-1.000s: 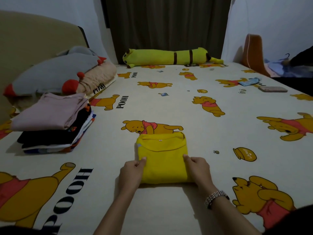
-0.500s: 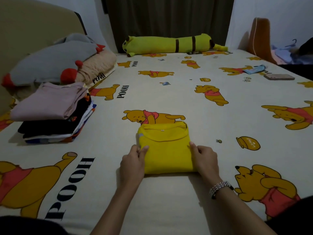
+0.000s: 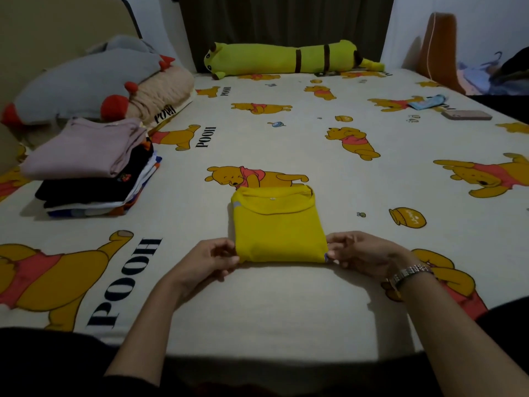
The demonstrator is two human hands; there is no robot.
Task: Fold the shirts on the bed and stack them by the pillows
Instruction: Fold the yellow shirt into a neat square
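One yellow shirt, folded into a neat rectangle with its collar turned away from me, lies flat on the bed straight ahead at my 12 o'clock. Two hands are on it: my left hand pinches its near left corner, fingers curled round the edge, and my right hand pinches its near right corner the same way. One metal watch sits on my right wrist.

At about 10 o'clock stands one stack of folded shirts, a pale pink one on top, a black one under it, and lighter layers below that I cannot count surely. Just behind the stack, against the headboard, lie the pillows: one grey plush with red tips resting over one beige pillow.

At 12 o'clock, far across the bed, one long yellow-green plush bolster lies by the dark curtain. At about 2 o'clock, near the bed's far right edge, one phone lies flat, with one small blue item just beyond it.
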